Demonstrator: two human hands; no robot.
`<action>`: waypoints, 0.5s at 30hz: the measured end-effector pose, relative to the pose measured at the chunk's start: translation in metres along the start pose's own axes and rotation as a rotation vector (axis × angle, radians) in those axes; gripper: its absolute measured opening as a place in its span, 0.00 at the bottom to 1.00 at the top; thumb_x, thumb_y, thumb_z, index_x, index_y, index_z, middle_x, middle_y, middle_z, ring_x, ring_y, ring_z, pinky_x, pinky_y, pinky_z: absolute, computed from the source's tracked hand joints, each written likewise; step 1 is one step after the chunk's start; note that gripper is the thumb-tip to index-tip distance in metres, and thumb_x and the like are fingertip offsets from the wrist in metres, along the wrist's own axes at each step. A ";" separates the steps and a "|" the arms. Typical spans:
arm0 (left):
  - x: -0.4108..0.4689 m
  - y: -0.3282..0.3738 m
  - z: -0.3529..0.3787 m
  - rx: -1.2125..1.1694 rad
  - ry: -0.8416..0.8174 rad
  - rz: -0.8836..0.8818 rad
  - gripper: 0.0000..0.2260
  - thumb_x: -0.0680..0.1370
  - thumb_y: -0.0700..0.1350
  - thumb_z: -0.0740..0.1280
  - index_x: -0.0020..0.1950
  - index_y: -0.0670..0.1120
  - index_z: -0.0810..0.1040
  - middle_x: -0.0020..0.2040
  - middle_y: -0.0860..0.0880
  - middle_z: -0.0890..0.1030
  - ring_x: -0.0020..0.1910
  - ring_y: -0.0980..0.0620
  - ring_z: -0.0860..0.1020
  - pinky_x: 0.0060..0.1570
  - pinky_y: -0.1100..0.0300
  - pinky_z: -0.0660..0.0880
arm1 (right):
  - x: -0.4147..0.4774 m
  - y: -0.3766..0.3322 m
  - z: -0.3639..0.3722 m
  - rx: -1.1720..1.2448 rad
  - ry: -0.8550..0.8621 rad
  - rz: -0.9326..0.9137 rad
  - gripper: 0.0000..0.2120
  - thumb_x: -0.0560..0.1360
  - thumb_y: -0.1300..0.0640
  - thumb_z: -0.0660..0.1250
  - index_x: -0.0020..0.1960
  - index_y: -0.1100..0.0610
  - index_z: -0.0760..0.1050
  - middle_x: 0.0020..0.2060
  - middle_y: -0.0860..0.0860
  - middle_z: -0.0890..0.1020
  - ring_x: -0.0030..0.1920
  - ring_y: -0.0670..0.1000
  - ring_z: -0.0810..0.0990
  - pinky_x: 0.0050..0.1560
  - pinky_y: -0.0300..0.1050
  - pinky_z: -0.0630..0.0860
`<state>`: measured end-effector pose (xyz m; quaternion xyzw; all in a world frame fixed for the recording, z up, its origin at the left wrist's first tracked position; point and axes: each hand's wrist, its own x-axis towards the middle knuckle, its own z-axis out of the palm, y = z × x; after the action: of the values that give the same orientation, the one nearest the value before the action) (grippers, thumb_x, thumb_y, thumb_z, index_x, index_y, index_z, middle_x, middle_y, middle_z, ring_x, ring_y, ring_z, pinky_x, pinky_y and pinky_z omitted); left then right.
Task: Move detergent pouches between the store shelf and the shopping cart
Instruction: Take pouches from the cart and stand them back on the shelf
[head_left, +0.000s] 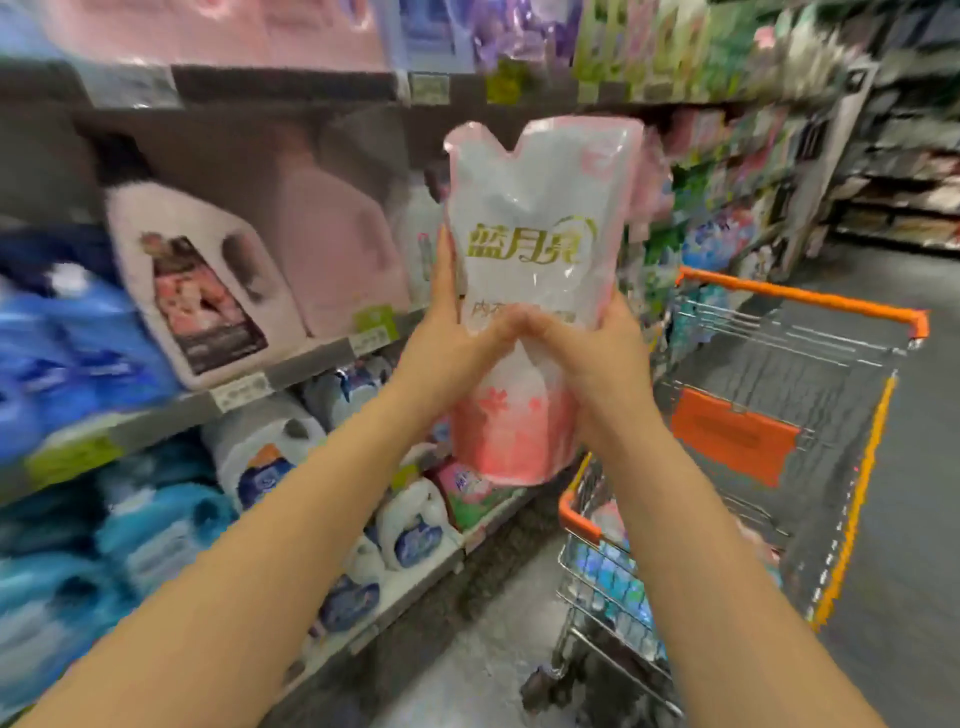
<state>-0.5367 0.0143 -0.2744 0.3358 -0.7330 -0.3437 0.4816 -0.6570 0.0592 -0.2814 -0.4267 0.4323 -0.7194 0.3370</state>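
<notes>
Detergent pouch (540, 218), pink and white with gold lettering on its front, notched at its top edge: standing upright in mid-air, in front of the store shelf (156, 415) and to the left of the shopping cart (800, 299), touching neither. Left hand (457, 343): gripping the pouch's left edge, fingers running up behind that edge, thumb lying across the front. Right hand (587, 364): gripping the right edge lower down, thumb reaching across the front to meet the left thumb. Both bare forearms are stretching up from the bottom of the view. Pink bottles (197, 291): large, handled, standing side by side on the shelf level behind the pouch. Price tags (241, 389): hanging along the shelf rail below them. Blue packs (78, 353): lying stacked at the far left, blurred. White jugs (270, 452) with blue labels: sitting on the lower levels. The cart, wire-sided with orange trim and handle, is standing on the grey floor (909, 467) just beside the shelving; an orange flap (732, 441) is hanging inside its basket, and blue and pink packets (618, 577) are lying at its near end, their kind too blurred to tell.
</notes>
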 end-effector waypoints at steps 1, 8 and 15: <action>-0.008 0.006 -0.031 0.002 0.044 0.022 0.57 0.56 0.73 0.68 0.76 0.58 0.41 0.64 0.61 0.71 0.59 0.64 0.74 0.57 0.63 0.72 | -0.007 -0.007 0.029 0.012 -0.041 -0.016 0.20 0.66 0.66 0.75 0.55 0.54 0.75 0.47 0.52 0.84 0.47 0.52 0.83 0.49 0.48 0.80; -0.064 0.035 -0.249 0.195 0.273 0.097 0.55 0.60 0.63 0.75 0.76 0.59 0.42 0.70 0.55 0.69 0.59 0.60 0.76 0.59 0.54 0.76 | -0.066 -0.033 0.236 0.167 -0.326 -0.037 0.17 0.68 0.66 0.74 0.53 0.54 0.75 0.44 0.51 0.84 0.44 0.48 0.84 0.45 0.42 0.81; -0.085 0.062 -0.425 0.401 0.458 0.025 0.58 0.60 0.59 0.76 0.76 0.54 0.39 0.69 0.52 0.70 0.59 0.54 0.76 0.60 0.50 0.75 | -0.085 -0.055 0.415 0.268 -0.570 -0.036 0.16 0.67 0.63 0.75 0.51 0.52 0.75 0.46 0.54 0.84 0.46 0.53 0.84 0.50 0.54 0.81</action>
<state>-0.1219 0.0414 -0.1361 0.4839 -0.6625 -0.1013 0.5627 -0.2530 0.0155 -0.1499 -0.5705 0.2139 -0.6273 0.4851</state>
